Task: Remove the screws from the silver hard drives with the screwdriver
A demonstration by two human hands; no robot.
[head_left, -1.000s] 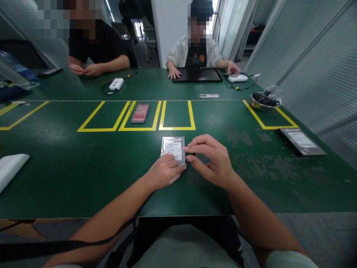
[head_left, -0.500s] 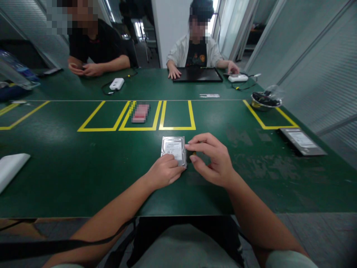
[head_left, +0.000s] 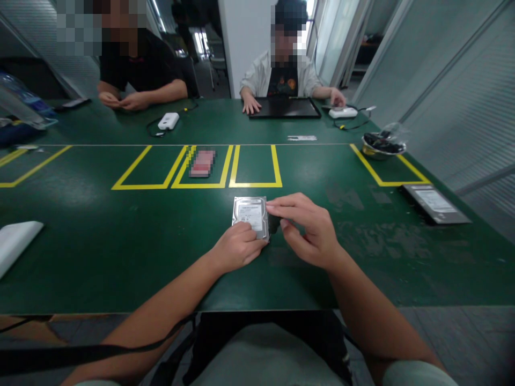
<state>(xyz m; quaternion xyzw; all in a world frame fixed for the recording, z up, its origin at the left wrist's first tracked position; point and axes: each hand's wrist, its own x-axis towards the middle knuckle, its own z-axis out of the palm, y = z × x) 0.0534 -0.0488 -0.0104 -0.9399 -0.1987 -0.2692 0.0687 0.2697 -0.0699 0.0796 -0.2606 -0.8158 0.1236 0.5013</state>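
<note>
A silver hard drive lies flat on the green table just in front of me. My left hand rests curled on its near edge, fingers pressing down on it. My right hand is at the drive's right side, thumb and fingers pinched around a small dark piece that I cannot make out, close against the drive's edge.
Yellow taped boxes mark the table beyond the drive; one holds a pink item. A white object lies at the left, a dark flat package and a bowl at the right. Two people sit across, with a black tray.
My right hand's fingers shifted slightly left, closing in on the drive's right edge. My left hand and the drive stayed put.
</note>
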